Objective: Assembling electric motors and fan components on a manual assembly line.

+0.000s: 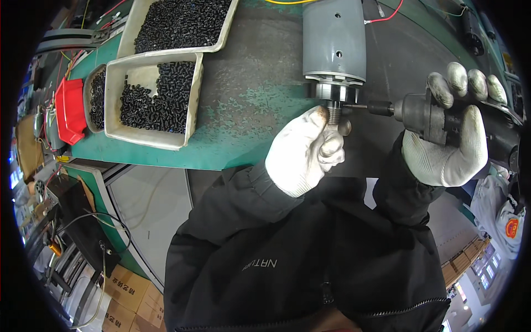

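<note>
The grey cylindrical metal housing (pixel 334 41) lies at one o'clock, its shiny steel collar (pixel 332 92) and threaded metal shaft (pixel 334 115) pointing to six. If the housing rolled, or the slim metal bit (pixel 355 105) came in askew from three o'clock, the bit could skid and scar the threads; whether its tip touches the shaft, I cannot tell. Glove fabric so near a spinning bit could snag. The housing looks smooth and matt, with two small dark holes in line and a notched pale rim above the collar.

The white-gloved left hand (pixel 306 148), just below, pinches the shaft's lower end with curled fingers. Towards three, the white-gloved right hand (pixel 451 135) grips the black-and-grey power driver (pixel 425 117). At ten, a cream rectangular plastic tray (pixel 194 105) holds small black cylindrical pieces (pixel 157 108).
</note>
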Demonstrator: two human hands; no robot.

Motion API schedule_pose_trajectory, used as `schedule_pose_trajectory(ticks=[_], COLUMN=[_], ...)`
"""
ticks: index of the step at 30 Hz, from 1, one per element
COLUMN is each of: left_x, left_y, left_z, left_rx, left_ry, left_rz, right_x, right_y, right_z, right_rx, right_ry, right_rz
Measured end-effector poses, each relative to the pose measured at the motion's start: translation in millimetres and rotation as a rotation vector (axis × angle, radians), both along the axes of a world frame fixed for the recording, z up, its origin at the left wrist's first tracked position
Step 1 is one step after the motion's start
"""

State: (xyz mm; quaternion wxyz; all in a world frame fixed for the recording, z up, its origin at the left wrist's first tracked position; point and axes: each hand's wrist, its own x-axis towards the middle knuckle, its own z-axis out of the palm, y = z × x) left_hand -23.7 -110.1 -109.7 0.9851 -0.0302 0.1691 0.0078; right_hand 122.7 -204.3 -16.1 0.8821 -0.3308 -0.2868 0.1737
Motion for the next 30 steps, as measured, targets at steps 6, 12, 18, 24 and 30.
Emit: schedule_pose_trajectory(ticks=[6, 12, 18, 24, 30], left_x=[0.9, 3.3, 2.6, 5.4, -2.5], left_y=[-0.8, -6.6, -7.7, -5.7, -6.0], left_z=[-1.0, -8.8, -10.5, -6.3, -13.3], left_rx=[-0.218, -0.109, 0.100, 0.177, 0.217], left_ry=[0.032, -0.007, -0.037, -0.023, -0.043], left_rz=[-0.014, -0.025, 0.014, 0.014, 0.082], right_x=[0.5, -1.1, -8.7, -10.9, -9.7], right_y=[-1.2, -2.8, 0.8, 8.0, 10.6], right_z=[-3.1, -7.1, -7.6, -16.5, -13.3], right_rx=[0.008, -0.033, -0.099, -0.136, -0.157], right_ry=[0.006, -0.064, -0.067, -0.175, -0.147], right_rz=[0.022, 0.044, 0.042, -0.034, -0.233])
